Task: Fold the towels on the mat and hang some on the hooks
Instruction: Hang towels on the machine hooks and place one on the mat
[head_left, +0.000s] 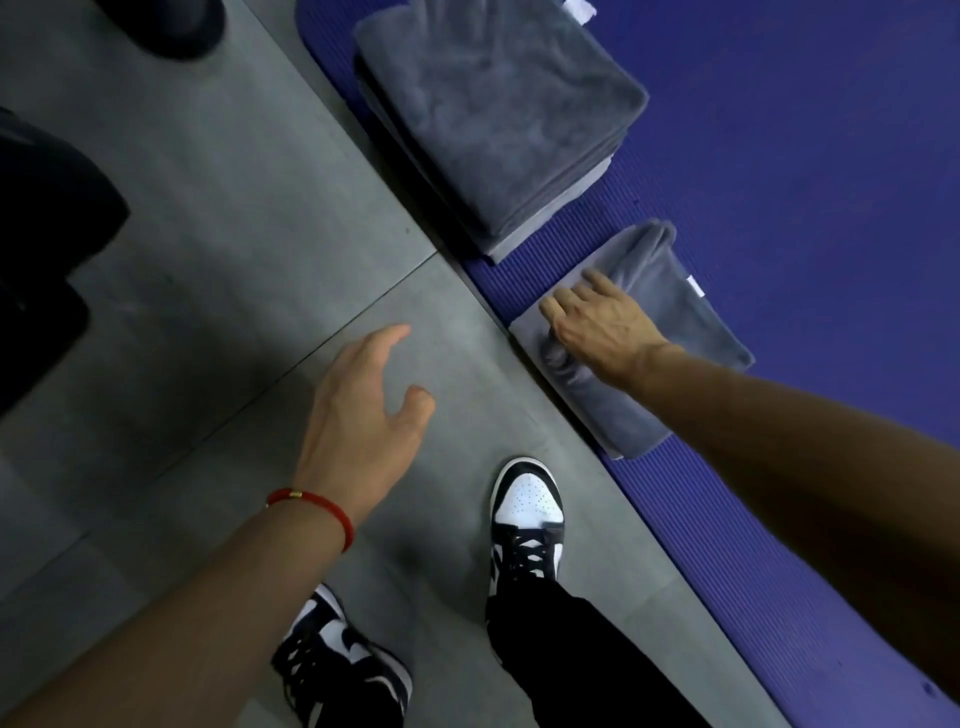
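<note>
A grey tiled floor fills the left and near part of the view. A blue ribbed mat lies on it and covers the right and far side; its edge runs diagonally from the far middle to the near right.

On the far part of the mat, close to this edge, stands a tall stack of folded grey towels. Nearer, and just beside the stack but apart from it, one more grey towel lies folded on the mat edge, with a small white label at its right side.

The right hand rests on this single towel, and its fingers curl down and grip a bunched fold of the cloth. The left hand hangs over the floor, well apart from the mat, with fingers relaxed and spread, holding nothing. On the left wrist is a red bracelet.

Near the bottom, two black and white shoes stand on the floor, the right one close to the mat edge.
</note>
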